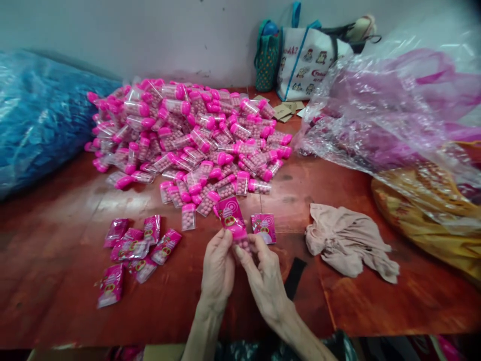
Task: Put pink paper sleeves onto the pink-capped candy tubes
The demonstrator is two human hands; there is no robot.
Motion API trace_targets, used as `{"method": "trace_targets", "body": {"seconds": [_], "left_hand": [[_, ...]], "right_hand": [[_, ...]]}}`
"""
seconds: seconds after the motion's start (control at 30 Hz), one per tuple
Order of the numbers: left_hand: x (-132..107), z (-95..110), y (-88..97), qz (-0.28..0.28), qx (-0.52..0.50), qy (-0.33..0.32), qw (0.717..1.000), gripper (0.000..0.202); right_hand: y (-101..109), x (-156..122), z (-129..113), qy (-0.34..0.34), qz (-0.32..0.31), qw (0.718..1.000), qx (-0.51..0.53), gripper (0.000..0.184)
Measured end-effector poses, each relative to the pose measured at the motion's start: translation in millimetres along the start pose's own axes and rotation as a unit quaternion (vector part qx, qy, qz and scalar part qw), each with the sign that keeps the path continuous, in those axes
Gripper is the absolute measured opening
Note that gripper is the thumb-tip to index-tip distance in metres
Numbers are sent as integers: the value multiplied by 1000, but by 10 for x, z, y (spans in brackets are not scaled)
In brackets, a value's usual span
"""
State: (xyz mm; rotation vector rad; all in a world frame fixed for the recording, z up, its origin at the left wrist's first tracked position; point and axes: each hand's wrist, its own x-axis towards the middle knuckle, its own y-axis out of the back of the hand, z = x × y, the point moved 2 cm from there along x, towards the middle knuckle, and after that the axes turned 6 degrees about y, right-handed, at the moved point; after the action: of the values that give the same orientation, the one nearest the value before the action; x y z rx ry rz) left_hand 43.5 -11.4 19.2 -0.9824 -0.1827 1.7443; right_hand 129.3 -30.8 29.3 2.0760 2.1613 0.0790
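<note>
Both hands meet near the front middle of the table. My left hand (218, 265) pinches the lower left of a pink printed sleeve (232, 216). My right hand (263, 273) grips a small clear container of pink candy balls (244, 244) at the sleeve's lower end; its cap is out of sight. Just beyond my right fingers lies another flat printed sleeve (263, 226). To the left sit several candy containers in printed sleeves (130, 244). Behind my hands rises a big heap of pink-capped candy containers (195, 135).
A blue-filled plastic bag (41, 120) stands at left. On the right are a crumpled pale cloth (349, 240), a yellow sack (424, 210) and clear plastic wrapping (349, 110). A black strip (295, 277) lies by my right wrist. Bags (304, 65) stand against the wall.
</note>
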Motion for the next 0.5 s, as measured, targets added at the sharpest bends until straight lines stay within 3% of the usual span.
{"method": "trace_targets", "body": {"seconds": [0.33, 0.5], "left_hand": [[-62, 42, -82, -26, 20, -6, 999, 14], [-66, 106, -39, -60, 34, 0, 998, 17]], "right_hand": [[125, -40, -144, 78, -46, 995, -35, 25], [165, -18, -190, 84, -101, 991, 0, 24]]}}
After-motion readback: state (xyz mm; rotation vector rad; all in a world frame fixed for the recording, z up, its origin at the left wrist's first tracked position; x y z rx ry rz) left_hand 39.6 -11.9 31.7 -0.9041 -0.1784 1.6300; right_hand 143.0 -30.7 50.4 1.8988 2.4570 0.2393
